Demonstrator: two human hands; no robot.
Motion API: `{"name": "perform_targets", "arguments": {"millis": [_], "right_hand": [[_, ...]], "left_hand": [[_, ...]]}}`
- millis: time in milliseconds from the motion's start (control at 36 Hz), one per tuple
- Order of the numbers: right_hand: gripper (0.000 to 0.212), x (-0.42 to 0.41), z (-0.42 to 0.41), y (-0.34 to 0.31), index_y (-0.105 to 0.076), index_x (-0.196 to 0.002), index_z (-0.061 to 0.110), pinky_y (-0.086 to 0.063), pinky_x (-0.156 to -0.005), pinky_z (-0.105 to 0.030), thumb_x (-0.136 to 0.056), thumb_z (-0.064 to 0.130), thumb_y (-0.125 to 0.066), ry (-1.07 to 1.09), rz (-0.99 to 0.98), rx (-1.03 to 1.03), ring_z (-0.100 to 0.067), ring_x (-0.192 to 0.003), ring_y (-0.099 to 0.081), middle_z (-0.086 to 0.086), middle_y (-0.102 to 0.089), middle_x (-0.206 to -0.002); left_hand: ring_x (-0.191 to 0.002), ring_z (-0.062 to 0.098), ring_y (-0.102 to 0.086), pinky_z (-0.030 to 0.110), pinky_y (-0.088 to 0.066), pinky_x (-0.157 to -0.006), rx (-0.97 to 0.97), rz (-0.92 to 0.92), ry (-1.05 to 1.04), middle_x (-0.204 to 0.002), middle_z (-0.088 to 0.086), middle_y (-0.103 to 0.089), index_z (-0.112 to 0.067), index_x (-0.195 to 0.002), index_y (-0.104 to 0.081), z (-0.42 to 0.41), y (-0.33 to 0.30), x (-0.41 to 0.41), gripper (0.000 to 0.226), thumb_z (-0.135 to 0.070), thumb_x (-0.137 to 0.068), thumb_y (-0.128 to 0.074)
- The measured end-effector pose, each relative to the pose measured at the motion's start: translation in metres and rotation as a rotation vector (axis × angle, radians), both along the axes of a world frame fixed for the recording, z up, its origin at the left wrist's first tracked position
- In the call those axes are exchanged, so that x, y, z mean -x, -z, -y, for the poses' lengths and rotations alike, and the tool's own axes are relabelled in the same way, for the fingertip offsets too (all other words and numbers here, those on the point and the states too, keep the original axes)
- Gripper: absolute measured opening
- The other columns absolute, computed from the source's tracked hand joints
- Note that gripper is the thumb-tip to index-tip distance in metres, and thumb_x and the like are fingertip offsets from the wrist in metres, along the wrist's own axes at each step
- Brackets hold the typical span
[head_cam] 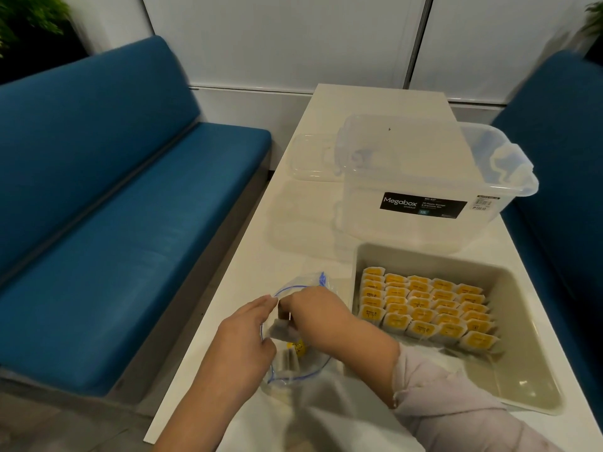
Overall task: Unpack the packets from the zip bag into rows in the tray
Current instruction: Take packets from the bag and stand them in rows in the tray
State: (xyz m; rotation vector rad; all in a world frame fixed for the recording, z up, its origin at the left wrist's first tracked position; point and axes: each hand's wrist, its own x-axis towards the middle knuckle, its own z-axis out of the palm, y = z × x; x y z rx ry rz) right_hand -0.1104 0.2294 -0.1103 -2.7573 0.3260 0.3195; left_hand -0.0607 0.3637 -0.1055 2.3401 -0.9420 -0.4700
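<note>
1. The zip bag lies on the white table, just left of the tray, mouth held open.
2. The left hand pinches the bag's blue-edged rim between thumb and fingertips.
3. The right hand reaches into the bag, fingers curled down — whether it holds a packet I cannot tell.
4. Yellow packets stand in neat rows in the tray's far half; one more shows inside the bag.
5. Beyond the tray stands a clear storage box, its lid beside it — blue benches flank the table.
</note>
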Motion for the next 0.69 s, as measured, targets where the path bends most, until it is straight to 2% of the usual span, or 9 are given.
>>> {"name": "perform_targets", "arguments": {"millis": [83,167,222,278,333,417,500,611,694], "right_hand": [[0.025,0.007,0.006,-0.005,-0.064,-0.112,0.011,-0.044,-0.077,-0.031,-0.092,0.018,-0.052,0.014,0.020,-0.069,-0.025,-0.088,-0.058,-0.011,-0.068,-0.102],[0.022,0.013,0.012,-0.007,-0.065,-0.109,0.012,-0.046,-0.080,-0.032,-0.091,0.012,-0.053,0.059,0.016,-0.160,-0.025,-0.093,-0.060,-0.010,-0.068,-0.101],[0.019,0.017,0.017,-0.009,-0.066,-0.107,0.013,-0.046,-0.081,-0.029,-0.091,0.011,-0.054,0.104,0.035,-0.249,-0.023,-0.095,-0.060,-0.008,-0.068,-0.102],[0.015,0.022,0.023,-0.012,-0.066,-0.102,0.014,-0.041,-0.076,-0.024,-0.092,0.012,-0.056,0.148,0.074,-0.335,-0.018,-0.092,-0.057,-0.004,-0.066,-0.101],[0.010,0.025,0.028,-0.015,-0.065,-0.094,0.018,-0.038,-0.072,-0.022,-0.092,0.012,-0.057,0.181,0.103,-0.445,-0.014,-0.087,-0.053,0.001,-0.061,-0.091],[0.010,0.029,0.033,-0.019,-0.064,-0.088,0.016,-0.043,-0.076,-0.025,-0.091,0.009,-0.058,0.218,0.131,-0.642,-0.013,-0.083,-0.053,0.001,-0.060,-0.086],[0.012,0.032,0.034,-0.020,-0.065,-0.091,0.011,-0.047,-0.085,-0.029,-0.092,0.004,-0.055,0.254,0.162,-0.871,-0.011,-0.086,-0.056,-0.009,-0.065,-0.092],[0.021,0.037,0.033,-0.025,-0.066,-0.109,0.008,-0.041,-0.065,-0.007,-0.095,0.004,-0.051,0.273,0.158,-1.038,0.003,-0.071,-0.054,0.005,-0.064,-0.089],[0.020,0.038,0.032,-0.027,-0.068,-0.103,0.009,-0.037,-0.059,-0.007,-0.096,0.004,-0.050,0.254,0.176,-1.098,0.006,-0.060,-0.049,0.010,-0.062,-0.078]], "left_hand": [[-0.127,0.001,-0.042,0.010,-0.025,-0.102,0.016,0.019,-0.010,-0.142,-0.017,-0.041,-0.031,-0.133,-0.047,0.000,0.000,0.000,0.055,-0.005,-0.085,-0.058],[-0.129,0.001,-0.040,0.011,-0.025,-0.102,0.027,0.055,-0.001,-0.142,-0.017,-0.041,-0.033,-0.129,-0.052,0.001,-0.001,0.000,0.044,-0.014,-0.089,-0.058],[-0.128,0.002,-0.041,0.005,-0.023,-0.098,0.054,0.068,0.004,-0.140,-0.016,-0.043,-0.032,-0.124,-0.057,0.002,-0.003,0.000,0.040,-0.009,-0.091,-0.053],[-0.121,0.000,-0.044,-0.007,-0.019,-0.089,0.099,0.072,0.018,-0.135,-0.015,-0.047,-0.030,-0.118,-0.062,0.004,-0.008,0.000,0.041,-0.002,-0.091,-0.050],[-0.113,-0.002,-0.045,-0.010,-0.022,-0.082,0.163,0.085,0.038,-0.127,-0.018,-0.051,-0.035,-0.109,-0.065,0.007,-0.012,0.001,0.043,0.001,-0.088,-0.052],[-0.107,-0.002,-0.052,-0.001,-0.035,-0.085,0.292,0.078,0.052,-0.114,-0.029,-0.053,-0.049,-0.096,-0.060,0.009,-0.016,0.000,0.051,0.000,-0.087,-0.057],[-0.108,-0.007,-0.050,0.007,-0.038,-0.089,0.320,0.069,0.090,-0.111,-0.036,-0.051,-0.054,-0.098,-0.055,0.014,-0.022,0.000,0.057,0.002,-0.088,-0.055],[-0.113,-0.009,-0.045,0.004,-0.038,-0.089,0.344,-0.013,0.162,-0.116,-0.031,-0.054,-0.050,-0.100,-0.057,0.020,-0.030,0.000,0.063,0.010,-0.087,-0.049],[-0.115,-0.009,-0.046,0.011,-0.037,-0.094,0.330,-0.098,0.180,-0.117,-0.033,-0.055,-0.049,-0.095,-0.057,0.023,-0.033,-0.001,0.043,-0.006,-0.092,-0.050]]}}
